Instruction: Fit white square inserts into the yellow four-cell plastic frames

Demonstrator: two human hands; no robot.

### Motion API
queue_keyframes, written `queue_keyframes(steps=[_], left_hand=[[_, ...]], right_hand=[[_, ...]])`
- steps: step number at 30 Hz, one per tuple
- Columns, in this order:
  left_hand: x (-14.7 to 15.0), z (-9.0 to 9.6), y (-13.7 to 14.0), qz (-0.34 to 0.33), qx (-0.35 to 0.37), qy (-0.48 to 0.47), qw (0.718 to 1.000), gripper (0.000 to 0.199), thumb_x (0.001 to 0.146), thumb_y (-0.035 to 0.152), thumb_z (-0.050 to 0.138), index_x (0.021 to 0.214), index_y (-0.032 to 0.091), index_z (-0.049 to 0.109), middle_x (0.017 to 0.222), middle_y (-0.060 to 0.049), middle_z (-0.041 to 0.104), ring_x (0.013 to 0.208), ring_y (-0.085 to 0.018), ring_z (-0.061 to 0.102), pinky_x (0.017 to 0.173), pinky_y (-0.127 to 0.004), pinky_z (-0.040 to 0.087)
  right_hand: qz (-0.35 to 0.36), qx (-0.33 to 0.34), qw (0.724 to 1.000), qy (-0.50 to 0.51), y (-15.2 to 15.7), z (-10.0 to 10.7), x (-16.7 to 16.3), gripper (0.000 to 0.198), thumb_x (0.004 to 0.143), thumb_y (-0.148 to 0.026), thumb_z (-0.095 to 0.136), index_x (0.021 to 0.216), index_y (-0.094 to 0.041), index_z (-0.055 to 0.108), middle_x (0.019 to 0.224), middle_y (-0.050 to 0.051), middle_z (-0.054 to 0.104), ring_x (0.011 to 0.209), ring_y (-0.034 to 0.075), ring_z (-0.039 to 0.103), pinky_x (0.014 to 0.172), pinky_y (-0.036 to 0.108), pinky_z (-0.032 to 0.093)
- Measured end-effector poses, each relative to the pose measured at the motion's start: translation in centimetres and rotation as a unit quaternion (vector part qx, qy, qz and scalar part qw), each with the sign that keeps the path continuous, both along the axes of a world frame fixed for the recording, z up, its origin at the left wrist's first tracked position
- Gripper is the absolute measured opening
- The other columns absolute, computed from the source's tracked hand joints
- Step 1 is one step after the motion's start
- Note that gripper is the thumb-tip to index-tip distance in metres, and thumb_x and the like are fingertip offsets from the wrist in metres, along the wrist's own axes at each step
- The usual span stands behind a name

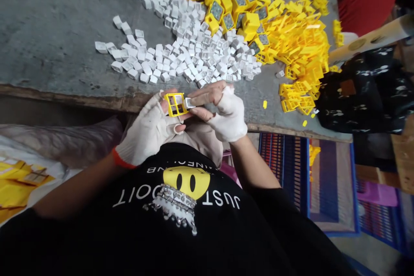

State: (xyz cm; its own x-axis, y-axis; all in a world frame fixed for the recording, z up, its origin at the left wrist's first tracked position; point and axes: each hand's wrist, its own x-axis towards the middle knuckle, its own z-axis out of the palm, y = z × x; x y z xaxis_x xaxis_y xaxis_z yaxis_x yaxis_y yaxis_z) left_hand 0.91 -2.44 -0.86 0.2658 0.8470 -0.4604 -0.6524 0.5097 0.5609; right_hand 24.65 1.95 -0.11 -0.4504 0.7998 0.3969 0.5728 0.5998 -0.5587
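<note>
Holds a yellow frame [175,104] by its left side, closed in the fingers of the left grip [148,127], openings facing the camera, showing something pale in the upper-right one. Pinches a small white piece [189,103] in the fingertips of the right grip [227,112], right beside the frame; cannot tell whether touching. Wears white fingerless gloves [237,120], edged orange-red at the left cuff [121,159]. Has frame and piece together in front of the body, at the near edge of a grey worktop [64,30].

Wears a black shirt [226,233], upside down to the camera, reading "JUST" and "DO IT" in white on either side of a yellow smiling face [186,181] and beaded trim [176,207]. Shows more lettering [194,165] towards the hem, partly lost in folds: "NB", then roughly "MINEOL".

Faces, just beyond the grips, a wide scatter of white pieces [194,47]; behind them, yellow boxes [216,10] with speckled grey faces; to the right, a heap of yellow frames [297,43]. Has small yellow tabs [265,104] near the front edge, and at the right end a black bag [368,103] with white marks and a brown patch [348,86], too small to read. Has a blue crate [355,189] below on the right.
</note>
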Motion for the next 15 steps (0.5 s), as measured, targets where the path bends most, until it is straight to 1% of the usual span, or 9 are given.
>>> queue_keyframes(steps=[3,6,9,12,15], left_hand=[[0.4,0.3,-0.2,0.002,0.02,0.014,1.0,0.049,0.1,0.046,0.104,0.141,0.033,0.082,0.146,-0.008,0.087,0.116,-0.028,0.088,0.079,-0.03,0.066],[0.6,0.4,-0.6,0.001,0.021,0.024,0.999,0.042,0.102,0.042,0.102,0.138,0.033,0.082,0.143,-0.006,0.086,0.111,-0.027,0.086,0.082,-0.033,0.069],[0.7,0.5,-0.9,-0.007,0.015,0.014,1.0,0.037,0.102,0.037,0.101,0.133,0.031,0.082,0.14,-0.005,0.087,0.105,-0.024,0.085,0.08,-0.033,0.07],[0.7,0.3,-1.0,-0.018,-0.002,-0.005,1.0,0.03,0.102,0.03,0.099,0.126,0.028,0.081,0.128,-0.006,0.088,0.093,-0.021,0.083,0.072,-0.029,0.068],[0.8,0.1,-0.8,-0.019,-0.044,-0.009,0.999,0.018,0.11,0.026,0.088,0.125,0.026,0.078,0.123,-0.007,0.088,0.084,-0.02,0.081,0.067,-0.028,0.065]], right_hand=[[-0.001,0.016,0.999,0.036,-1.3,-0.8,-0.2,0.026,0.121,-0.055,0.077,0.119,-0.036,0.096,0.126,0.004,0.096,0.114,0.031,0.082,0.118,0.059,0.062],[-0.006,0.019,0.999,0.035,-2.0,-1.8,-0.4,0.029,0.12,-0.058,0.076,0.118,-0.039,0.097,0.126,0.004,0.096,0.114,0.032,0.082,0.116,0.059,0.063],[0.005,0.029,0.999,0.027,-2.6,-2.9,-0.8,0.03,0.123,-0.056,0.073,0.123,-0.038,0.097,0.127,0.006,0.096,0.118,0.033,0.083,0.117,0.059,0.062],[0.059,0.026,0.998,-0.026,-2.8,-3.4,-1.0,0.029,0.124,-0.052,0.073,0.133,-0.037,0.096,0.131,0.007,0.096,0.126,0.032,0.084,0.12,0.056,0.06],[0.128,0.017,0.987,-0.098,-2.1,-3.2,0.0,0.032,0.124,-0.051,0.074,0.146,-0.038,0.092,0.146,0.007,0.093,0.134,0.031,0.082,0.119,0.053,0.06]])
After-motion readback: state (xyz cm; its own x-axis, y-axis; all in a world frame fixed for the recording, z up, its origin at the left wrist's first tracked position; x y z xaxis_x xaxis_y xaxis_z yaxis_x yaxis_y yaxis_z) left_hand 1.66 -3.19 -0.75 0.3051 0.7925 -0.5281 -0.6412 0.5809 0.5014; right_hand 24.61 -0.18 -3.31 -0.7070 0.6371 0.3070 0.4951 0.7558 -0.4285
